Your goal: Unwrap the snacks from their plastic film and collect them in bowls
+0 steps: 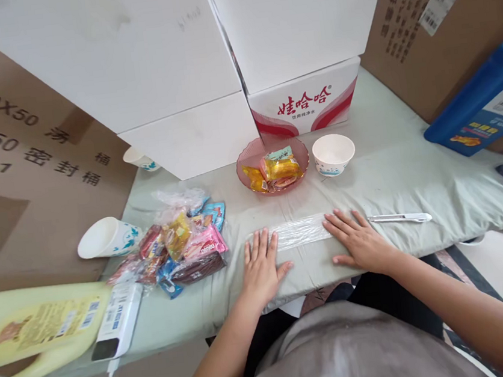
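A strip of clear crinkled plastic film (302, 233) lies flat on the cloth-covered table (290, 205). My left hand (262, 269) rests open at its left end, fingers stretched forward and thumb pointing right. At the strip's other end my right hand (360, 241) lies flat with its fingers spread. Just right of that hand is a slim white utility knife (400, 218). Beyond the film stands a pink glass bowl (251, 182) holding several wrapped snacks (280, 167). A white paper bowl (333, 152) stands upright beside it.
Left of my hands lies a plastic bag of mixed snacks (189, 238), near a tipped paper cup (109, 238). A white power strip (118, 318) and a yellow jug (44, 324) lie at the left edge. White boxes (306, 106) line the back; a blue bottle (482, 102) lies right.
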The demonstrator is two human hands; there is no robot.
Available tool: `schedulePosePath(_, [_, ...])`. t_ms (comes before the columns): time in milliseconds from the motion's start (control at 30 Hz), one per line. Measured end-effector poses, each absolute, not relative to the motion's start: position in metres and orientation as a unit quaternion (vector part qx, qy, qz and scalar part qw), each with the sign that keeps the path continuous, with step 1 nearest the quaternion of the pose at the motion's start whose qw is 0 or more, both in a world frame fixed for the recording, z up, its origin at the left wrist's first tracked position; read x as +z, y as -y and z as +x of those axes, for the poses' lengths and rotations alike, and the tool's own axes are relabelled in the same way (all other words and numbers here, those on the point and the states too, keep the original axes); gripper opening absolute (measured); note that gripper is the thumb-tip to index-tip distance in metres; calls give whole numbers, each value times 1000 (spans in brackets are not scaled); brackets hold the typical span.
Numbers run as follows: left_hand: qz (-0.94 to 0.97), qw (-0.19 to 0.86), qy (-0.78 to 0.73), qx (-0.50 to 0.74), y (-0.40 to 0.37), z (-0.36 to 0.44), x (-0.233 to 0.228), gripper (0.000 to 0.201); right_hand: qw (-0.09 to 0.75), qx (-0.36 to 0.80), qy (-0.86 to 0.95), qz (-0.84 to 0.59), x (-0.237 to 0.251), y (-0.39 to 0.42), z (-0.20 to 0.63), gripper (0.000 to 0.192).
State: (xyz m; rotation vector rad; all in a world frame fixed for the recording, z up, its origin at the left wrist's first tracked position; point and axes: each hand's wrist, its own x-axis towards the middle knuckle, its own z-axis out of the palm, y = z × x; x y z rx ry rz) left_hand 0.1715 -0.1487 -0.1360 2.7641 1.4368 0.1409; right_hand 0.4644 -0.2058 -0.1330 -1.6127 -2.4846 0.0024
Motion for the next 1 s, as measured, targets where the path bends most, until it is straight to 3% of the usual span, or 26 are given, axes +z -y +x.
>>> schedulePosePath(100, [865, -4, -494, 86, 158, 167, -125, 60, 108, 1, 839, -534, -129, 234, 477, 82])
schedulePosePath(233, [866, 40, -482, 130, 182, 202, -111, 39, 163, 26, 842, -514, -123, 267, 470, 35])
schedulePosePath(267, [874, 58, -464, 130, 188, 214, -109, 38, 185, 27, 840, -510, -121, 273, 467, 31])
schedulePosePath(433, [933, 113, -319, 125, 199, 253, -119, 47, 256, 51, 850, -458, -105, 294, 457, 33])
schedulePosePath(600, [974, 136, -137, 119, 190, 256, -122, 49, 203, 241, 872, -374, -92, 302, 450, 35])
schedulePosePath(667, [964, 130, -166, 163, 187, 253, -117, 48, 189, 290, 862, -370, -87, 300, 450, 32])
schedulePosePath(833, [908, 140, -328, 223, 183, 240, -108, 20, 199, 354, 833, -376, -64, 279, 454, 29])
schedulePosePath(1000, [870, 228, -335, 279, 177, 226, -124, 32, 208, 350, 796, -448, -53, 218, 446, 29])
